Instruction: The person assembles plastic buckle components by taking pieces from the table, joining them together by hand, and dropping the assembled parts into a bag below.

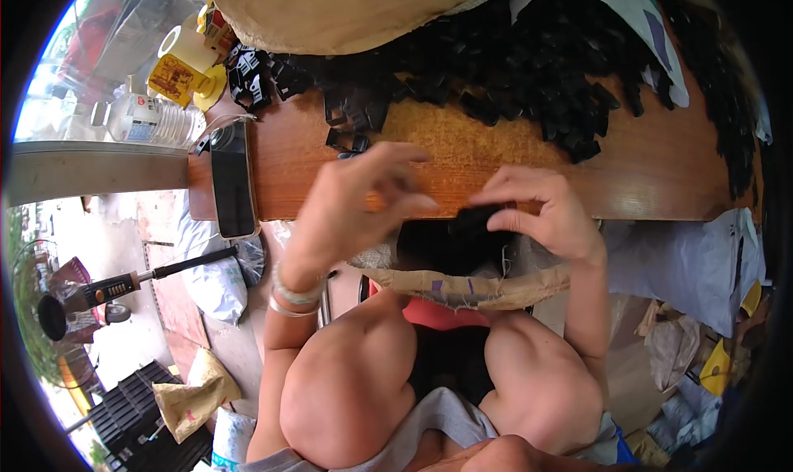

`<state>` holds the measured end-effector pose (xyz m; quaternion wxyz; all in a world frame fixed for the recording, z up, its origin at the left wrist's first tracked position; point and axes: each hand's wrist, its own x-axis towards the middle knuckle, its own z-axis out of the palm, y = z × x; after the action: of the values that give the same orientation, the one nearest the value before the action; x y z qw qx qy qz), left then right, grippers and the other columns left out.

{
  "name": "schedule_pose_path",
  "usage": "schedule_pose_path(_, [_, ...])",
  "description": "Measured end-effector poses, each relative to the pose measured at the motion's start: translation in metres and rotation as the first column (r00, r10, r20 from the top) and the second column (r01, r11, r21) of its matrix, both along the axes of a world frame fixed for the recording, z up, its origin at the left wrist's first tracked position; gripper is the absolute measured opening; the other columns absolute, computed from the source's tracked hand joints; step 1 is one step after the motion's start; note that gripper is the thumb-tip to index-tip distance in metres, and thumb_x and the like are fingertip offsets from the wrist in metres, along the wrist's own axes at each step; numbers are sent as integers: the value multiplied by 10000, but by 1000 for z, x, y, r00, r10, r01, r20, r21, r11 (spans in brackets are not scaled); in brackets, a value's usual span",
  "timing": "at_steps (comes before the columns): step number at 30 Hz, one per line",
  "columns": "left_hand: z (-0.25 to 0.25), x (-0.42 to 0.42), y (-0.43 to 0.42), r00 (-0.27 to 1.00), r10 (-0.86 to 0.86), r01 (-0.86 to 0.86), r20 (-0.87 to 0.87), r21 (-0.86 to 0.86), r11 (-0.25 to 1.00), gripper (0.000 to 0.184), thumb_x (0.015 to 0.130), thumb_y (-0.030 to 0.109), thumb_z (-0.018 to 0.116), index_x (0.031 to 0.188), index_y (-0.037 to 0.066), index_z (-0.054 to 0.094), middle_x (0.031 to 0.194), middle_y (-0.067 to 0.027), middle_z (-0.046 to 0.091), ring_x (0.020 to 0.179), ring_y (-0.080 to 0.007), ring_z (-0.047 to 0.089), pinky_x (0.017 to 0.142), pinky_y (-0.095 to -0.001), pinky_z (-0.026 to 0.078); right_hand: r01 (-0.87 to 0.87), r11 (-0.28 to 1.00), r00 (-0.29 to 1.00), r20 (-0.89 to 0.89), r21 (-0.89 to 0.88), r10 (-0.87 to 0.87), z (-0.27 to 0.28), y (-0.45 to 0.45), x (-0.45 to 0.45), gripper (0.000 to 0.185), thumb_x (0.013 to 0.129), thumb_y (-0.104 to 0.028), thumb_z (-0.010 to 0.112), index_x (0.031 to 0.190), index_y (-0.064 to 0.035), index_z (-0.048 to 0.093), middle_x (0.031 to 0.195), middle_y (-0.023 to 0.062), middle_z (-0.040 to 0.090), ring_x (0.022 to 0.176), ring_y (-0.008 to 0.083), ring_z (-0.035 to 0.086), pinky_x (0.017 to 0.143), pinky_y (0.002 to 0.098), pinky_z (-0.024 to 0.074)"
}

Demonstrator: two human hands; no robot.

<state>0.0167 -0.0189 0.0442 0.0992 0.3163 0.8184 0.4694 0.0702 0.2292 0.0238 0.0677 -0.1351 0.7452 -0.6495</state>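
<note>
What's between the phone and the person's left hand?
In the head view, only bare wooden tabletop shows between the phone and the left hand; no black pieces lie in that stretch.

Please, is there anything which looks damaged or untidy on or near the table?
Yes. The rolled sack rim before the table looks frayed, its edge ragged and stringy. Black plastic pieces lie in a loose heap, though this may be normal.

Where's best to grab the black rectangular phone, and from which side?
I'd take the black rectangular phone by its near end, from your side, pinching above and below: it lies flat, and that end seems to jut past the edge of the brown wooden table.
</note>
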Motion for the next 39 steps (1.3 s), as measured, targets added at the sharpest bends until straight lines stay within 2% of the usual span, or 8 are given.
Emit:
schedule_pose_path(3, [4, -6, -22, 997, 60, -46, 49, -251, 967, 523, 743, 128, 766, 1214, 64, 547, 768, -116, 652, 697, -246, 659, 604, -327, 511, -54, 987, 995, -80, 150, 66, -6, 2, -6, 92, 812, -13, 679, 902, -1, 695, 862, 76, 654, 766, 176, 614, 667, 278, 465])
schedule_pose_path(5, [0, 0, -19, 973, -18, -105, -230, -513, 852, 493, 779, 202, 737, 1221, 91, 547, 784, -113, 652, 702, -278, 655, 598, -360, 496, 311, 924, 949, -120, 221, -290, -7, -6, -15, 84, 820, -30, 681, 896, 4, 683, 839, 91, 636, 702, 174, 594, 650, 284, 460])
schedule_pose_path(9, [-17, 8, 5, 919, -37, -198, -392, -542, 816, 458, 742, 320, 756, 1110, 102, 592, 778, -82, 560, 652, -286, 597, 571, -380, 458, 647, 632, 704, -652, 426, -281, -19, -15, -43, 156, 794, -63, 698, 936, -5, 672, 834, 76, 555, 744, 211, 554, 657, 325, 459])
schedule_pose_path(14, [-32, 10, 23, 907, 2, -190, -421, -404, 895, 317, 816, 212, 712, 1018, 33, 545, 816, -115, 579, 659, -302, 600, 561, -370, 462, 638, 406, 737, -672, 654, -75, -27, -31, -45, 279, 729, -49, 725, 996, -19, 651, 972, 73, 563, 930, 274, 531, 794, 385, 408])
schedule_pose_path(24, [-29, 12, 31, 803, 127, -265, 582, 158, 951, 213, 828, 2, 706, 953, -34, 537, 815, -83, 642, 786, -114, 651, 656, -215, 533, 416, 903, 872, -329, 105, -363, -3, -31, -13, 296, 788, -16, 702, 1081, -24, 657, 955, 101, 644, 754, 177, 570, 690, 279, 464])
schedule_pose_path(29, [-34, 17, 40, 922, 188, -312, 339, 360, 879, 291, 814, -46, 692, 1071, -77, 560, 871, -100, 648, 818, -147, 664, 716, -233, 556, 351, 911, 832, -517, 215, -198, -2, -29, -11, 318, 726, 15, 729, 1039, -24, 695, 956, 99, 659, 812, 223, 587, 712, 305, 481])
schedule_pose_path(34, [-19, 13, 32, 717, 39, -285, 696, 242, 927, 341, 850, 32, 690, 1154, -58, 565, 864, -103, 661, 777, -137, 672, 678, -253, 563, 390, 881, 790, -589, 269, -170, -1, -34, -6, 334, 700, 18, 733, 1031, -13, 695, 926, 82, 647, 853, 257, 580, 730, 336, 486])
schedule_pose_path(39, [-29, 25, 34, 775, 6, -326, 632, 392, 860, 295, 881, 13, 640, 1154, -47, 548, 896, -113, 666, 714, -146, 680, 607, -241, 550, 338, 922, 858, -464, 190, -220, 2, -35, -1, 370, 748, -12, 715, 1114, -9, 658, 1009, 96, 616, 900, 252, 564, 731, 349, 484])
